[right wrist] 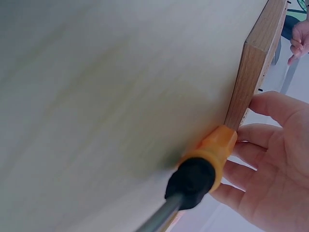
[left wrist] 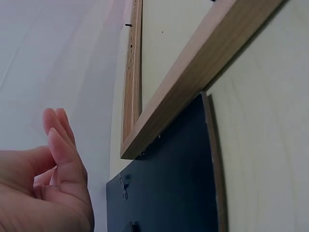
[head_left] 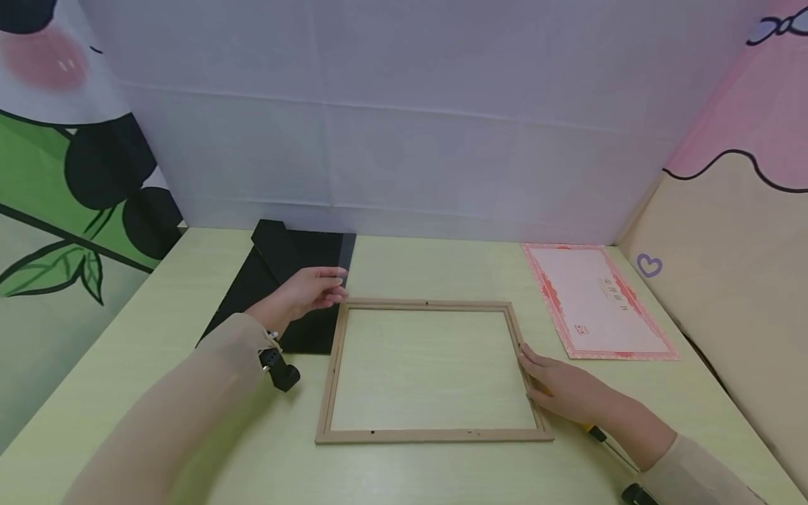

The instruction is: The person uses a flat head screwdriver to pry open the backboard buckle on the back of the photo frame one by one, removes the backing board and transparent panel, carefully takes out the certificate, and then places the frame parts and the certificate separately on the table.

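A wooden frame (head_left: 435, 435) lies flat on the table. My right hand (head_left: 577, 393) is at its right side, fairly straight fingers and thumb touching the wood. Beneath that hand, a screwdriver (right wrist: 212, 147) with an orange and black handle lies on the table, its handle end right at the frame. Close to the frame's far left corner, my left hand (head_left: 306, 298) is raised over a black backing board (head_left: 309, 333). Its fingertips are close together with nothing held between them. The board's edge reaches the frame's left side, and a folded black flap shows on it.
A pink-bordered sheet of paper (head_left: 600, 305) lies at the back right of the table (head_left: 429, 477). A pale cloth (head_left: 416, 161) hangs behind the table, and printed cloths close in both sides.
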Demonstrator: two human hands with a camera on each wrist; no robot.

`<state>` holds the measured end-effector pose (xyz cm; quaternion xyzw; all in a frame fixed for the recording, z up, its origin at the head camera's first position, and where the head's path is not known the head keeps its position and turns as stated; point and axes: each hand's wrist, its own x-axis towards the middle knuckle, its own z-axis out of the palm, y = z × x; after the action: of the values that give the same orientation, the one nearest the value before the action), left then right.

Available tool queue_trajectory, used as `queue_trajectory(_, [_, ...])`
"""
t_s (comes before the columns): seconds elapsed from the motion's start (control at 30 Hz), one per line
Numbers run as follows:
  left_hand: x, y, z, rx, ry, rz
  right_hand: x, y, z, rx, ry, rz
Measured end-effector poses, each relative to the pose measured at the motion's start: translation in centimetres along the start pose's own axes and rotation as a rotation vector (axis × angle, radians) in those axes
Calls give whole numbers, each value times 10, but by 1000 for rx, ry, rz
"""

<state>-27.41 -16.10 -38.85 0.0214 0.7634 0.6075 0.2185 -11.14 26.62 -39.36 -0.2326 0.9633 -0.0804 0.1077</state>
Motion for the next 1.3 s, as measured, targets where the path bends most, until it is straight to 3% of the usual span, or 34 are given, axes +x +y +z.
queue_trajectory(0.37, [20,1,-9,-20,50,-32,1,-1,-1,9,-21,24])
queue_trajectory(0.57, [27,1,-8,-11,43,-36,1,-2,-2,13,-21,22])
queue_trajectory(1.3, [38,-3,-6,4,25,-79,0,-3,-1,-15,-11,8])
